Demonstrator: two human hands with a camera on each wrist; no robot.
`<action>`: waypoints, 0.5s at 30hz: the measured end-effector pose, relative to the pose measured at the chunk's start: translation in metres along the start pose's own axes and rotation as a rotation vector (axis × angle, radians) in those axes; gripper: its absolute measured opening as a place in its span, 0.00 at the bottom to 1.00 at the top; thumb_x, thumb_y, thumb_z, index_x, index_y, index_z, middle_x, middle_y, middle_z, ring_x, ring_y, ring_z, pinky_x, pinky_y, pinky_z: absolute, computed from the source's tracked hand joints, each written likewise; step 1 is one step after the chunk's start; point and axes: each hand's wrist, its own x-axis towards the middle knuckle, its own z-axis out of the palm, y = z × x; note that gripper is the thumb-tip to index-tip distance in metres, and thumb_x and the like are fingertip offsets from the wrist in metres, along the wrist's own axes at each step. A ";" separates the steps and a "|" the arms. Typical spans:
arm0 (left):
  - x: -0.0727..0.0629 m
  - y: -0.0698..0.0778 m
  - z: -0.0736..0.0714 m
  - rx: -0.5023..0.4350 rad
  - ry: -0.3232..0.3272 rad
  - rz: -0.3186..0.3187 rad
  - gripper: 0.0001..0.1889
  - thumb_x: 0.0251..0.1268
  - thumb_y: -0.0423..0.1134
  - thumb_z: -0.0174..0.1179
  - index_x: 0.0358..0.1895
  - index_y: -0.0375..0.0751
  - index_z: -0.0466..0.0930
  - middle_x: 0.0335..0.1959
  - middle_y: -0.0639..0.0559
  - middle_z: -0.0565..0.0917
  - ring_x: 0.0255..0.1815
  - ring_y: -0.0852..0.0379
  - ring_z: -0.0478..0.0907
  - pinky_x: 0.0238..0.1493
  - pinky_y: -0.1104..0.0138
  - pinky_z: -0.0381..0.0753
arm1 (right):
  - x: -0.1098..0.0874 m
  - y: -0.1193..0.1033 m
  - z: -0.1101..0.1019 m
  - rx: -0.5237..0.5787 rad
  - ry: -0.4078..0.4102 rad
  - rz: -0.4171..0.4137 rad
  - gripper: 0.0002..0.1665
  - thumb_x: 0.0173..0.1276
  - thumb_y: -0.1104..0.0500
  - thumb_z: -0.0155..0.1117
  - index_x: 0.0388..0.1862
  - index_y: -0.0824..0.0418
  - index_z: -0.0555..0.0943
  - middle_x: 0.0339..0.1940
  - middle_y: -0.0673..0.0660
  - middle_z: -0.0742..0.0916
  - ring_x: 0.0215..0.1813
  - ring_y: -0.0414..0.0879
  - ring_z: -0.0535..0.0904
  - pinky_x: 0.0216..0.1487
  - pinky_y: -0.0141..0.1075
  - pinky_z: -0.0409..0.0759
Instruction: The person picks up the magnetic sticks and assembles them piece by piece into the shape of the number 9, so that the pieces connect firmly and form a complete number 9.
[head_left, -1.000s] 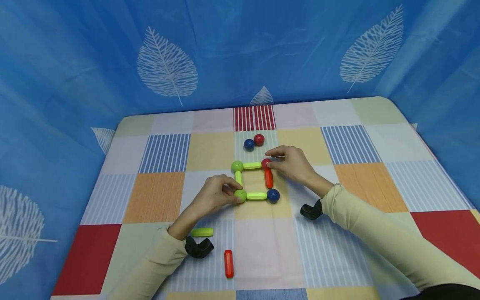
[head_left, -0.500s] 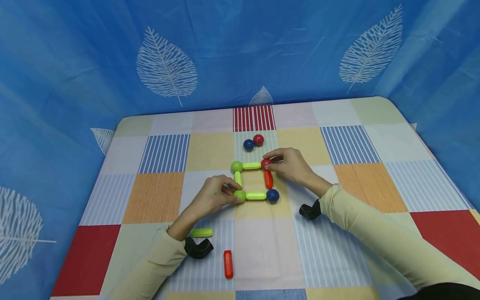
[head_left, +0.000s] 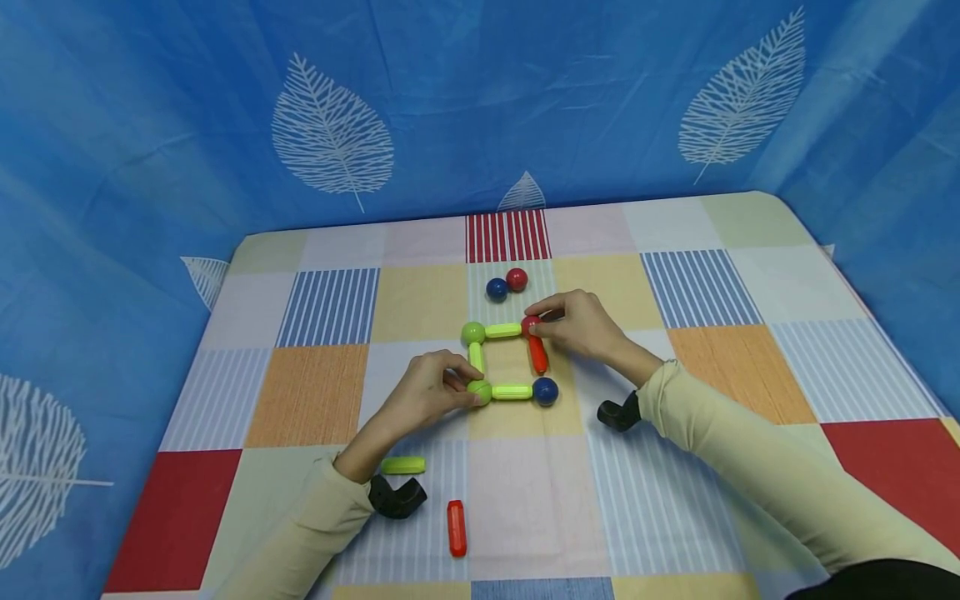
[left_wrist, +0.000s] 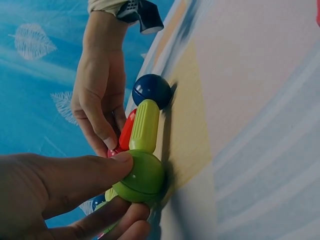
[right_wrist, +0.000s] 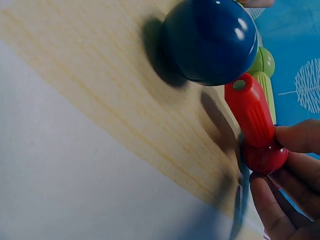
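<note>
My left hand (head_left: 429,385) pinches a green ball (left_wrist: 142,175) between thumb and fingers at the near left corner of a four-sided frame of magnetic rods and balls. From that ball a ribbed yellow-green rod (left_wrist: 145,126) runs to a dark blue ball (head_left: 545,392). Another such rod (head_left: 476,356) leads to the far green ball (head_left: 473,332), and a third (head_left: 503,331) spans the far side. My right hand (head_left: 587,330) pinches the red ball (right_wrist: 265,157) at the far right corner. Its red rod (right_wrist: 250,109) points toward the blue ball, bare metal tip showing.
Beyond the frame, a loose blue ball (head_left: 497,290) and red ball (head_left: 517,279) lie side by side. A yellow-green rod (head_left: 402,465) lies by my left wrist, and a red rod (head_left: 457,528) nearer me. Blue leaf-patterned cloth (head_left: 480,100) hangs behind the patchwork-covered table (head_left: 540,500).
My right hand has shifted slightly away from me with the red ball, and the red rod's near end now stands a little farther from the blue ball. My left hand keeps its place.
</note>
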 end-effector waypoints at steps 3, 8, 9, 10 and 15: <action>-0.001 0.001 0.000 -0.014 0.003 0.005 0.11 0.52 0.30 0.74 0.40 0.36 0.87 0.37 0.48 0.83 0.32 0.59 0.81 0.35 0.68 0.82 | 0.000 0.000 -0.001 -0.001 -0.004 -0.001 0.15 0.64 0.56 0.70 0.49 0.58 0.88 0.45 0.55 0.89 0.50 0.50 0.82 0.49 0.43 0.78; -0.002 0.000 0.000 -0.029 0.012 0.016 0.10 0.53 0.30 0.72 0.39 0.34 0.86 0.37 0.46 0.84 0.32 0.59 0.81 0.34 0.68 0.82 | 0.000 0.000 -0.001 0.003 -0.013 0.006 0.15 0.64 0.56 0.70 0.49 0.58 0.87 0.44 0.55 0.89 0.49 0.50 0.82 0.50 0.44 0.78; -0.002 0.000 0.000 -0.029 0.014 0.016 0.10 0.53 0.30 0.72 0.39 0.34 0.86 0.37 0.46 0.84 0.32 0.59 0.82 0.34 0.68 0.82 | 0.000 0.000 -0.001 0.006 -0.013 0.009 0.15 0.64 0.56 0.70 0.49 0.58 0.87 0.44 0.55 0.89 0.49 0.50 0.82 0.49 0.44 0.78; -0.002 0.000 0.000 -0.027 0.015 0.016 0.10 0.53 0.30 0.72 0.39 0.34 0.86 0.36 0.46 0.84 0.32 0.59 0.82 0.34 0.68 0.82 | 0.001 0.000 -0.001 0.006 -0.014 0.010 0.16 0.64 0.55 0.70 0.49 0.58 0.87 0.44 0.56 0.89 0.49 0.50 0.82 0.49 0.44 0.78; -0.002 0.000 0.000 -0.013 0.016 0.014 0.10 0.53 0.31 0.73 0.40 0.36 0.86 0.36 0.47 0.83 0.32 0.59 0.81 0.35 0.68 0.82 | 0.001 -0.001 -0.002 0.009 -0.015 0.019 0.16 0.64 0.56 0.70 0.50 0.59 0.87 0.43 0.56 0.89 0.48 0.50 0.83 0.48 0.42 0.78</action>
